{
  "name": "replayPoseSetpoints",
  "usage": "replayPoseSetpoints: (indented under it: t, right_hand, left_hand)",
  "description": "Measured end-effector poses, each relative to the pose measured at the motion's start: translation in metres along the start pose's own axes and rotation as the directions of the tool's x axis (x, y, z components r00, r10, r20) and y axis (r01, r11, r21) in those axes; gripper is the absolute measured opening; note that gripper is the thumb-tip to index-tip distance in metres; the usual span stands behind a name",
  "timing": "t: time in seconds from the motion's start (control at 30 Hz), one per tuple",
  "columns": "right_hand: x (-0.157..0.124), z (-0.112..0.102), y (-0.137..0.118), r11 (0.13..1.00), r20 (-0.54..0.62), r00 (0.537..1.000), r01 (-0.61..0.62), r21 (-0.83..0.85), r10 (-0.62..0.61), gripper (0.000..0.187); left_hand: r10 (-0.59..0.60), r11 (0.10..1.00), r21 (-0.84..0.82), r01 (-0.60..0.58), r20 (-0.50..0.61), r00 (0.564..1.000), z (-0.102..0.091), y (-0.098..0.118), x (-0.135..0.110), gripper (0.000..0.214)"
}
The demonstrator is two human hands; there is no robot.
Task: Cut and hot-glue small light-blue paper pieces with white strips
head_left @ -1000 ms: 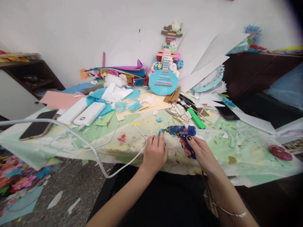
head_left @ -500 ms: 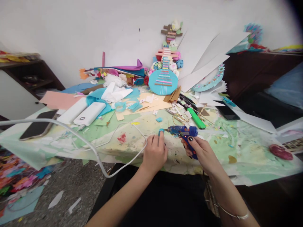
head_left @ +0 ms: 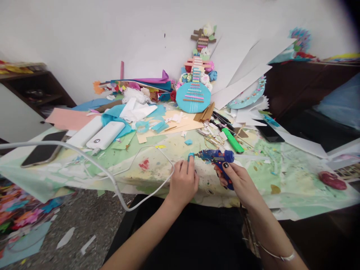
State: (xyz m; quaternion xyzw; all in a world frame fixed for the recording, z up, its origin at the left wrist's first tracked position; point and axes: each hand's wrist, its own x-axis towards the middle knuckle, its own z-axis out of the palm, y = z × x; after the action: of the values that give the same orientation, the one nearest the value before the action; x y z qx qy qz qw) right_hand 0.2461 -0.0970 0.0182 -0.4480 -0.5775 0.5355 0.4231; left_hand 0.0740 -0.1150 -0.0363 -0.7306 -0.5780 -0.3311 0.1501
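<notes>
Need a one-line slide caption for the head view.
Right hand points a blue plastic hot-glue gun at a small turquoise piece pinched in the left hand.

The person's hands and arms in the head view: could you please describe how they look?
The left forearm and right forearm are bare, with no sleeves in view. The right hand has dark, near-black polish on its nails, and a thin silver bangle circles its wrist. The left hand shows no ring or band.

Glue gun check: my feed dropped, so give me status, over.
Right hand gripping glue gun. Left hand pinching small blue piece at its nozzle. White cable draped right beside that hand.
</notes>
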Motion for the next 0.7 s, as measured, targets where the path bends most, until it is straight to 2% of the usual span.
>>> replayPoseSetpoints:
  t: [0.47,0.6,0.7]
  right_hand:
    - [-0.002,-0.001,-0.001,1.000,-0.012,1.000,0.015,-0.018,-0.015,0.040]
    - [-0.008,-0.018,-0.001,0.984,-0.064,0.993,0.092,-0.155,-0.103,0.039]
    - [-0.011,-0.041,0.000,0.903,-0.224,0.949,0.111,-0.416,-0.220,0.036]
  left_hand:
    - [0.000,1.000,-0.002,0.000,-0.002,1.000,0.000,0.000,0.000,0.049]
    - [-0.010,1.000,-0.003,0.010,0.016,1.000,0.000,0.000,0.000,0.050]
    - [-0.019,1.000,0.001,0.019,0.036,0.999,-0.001,0.000,0.000,0.049]
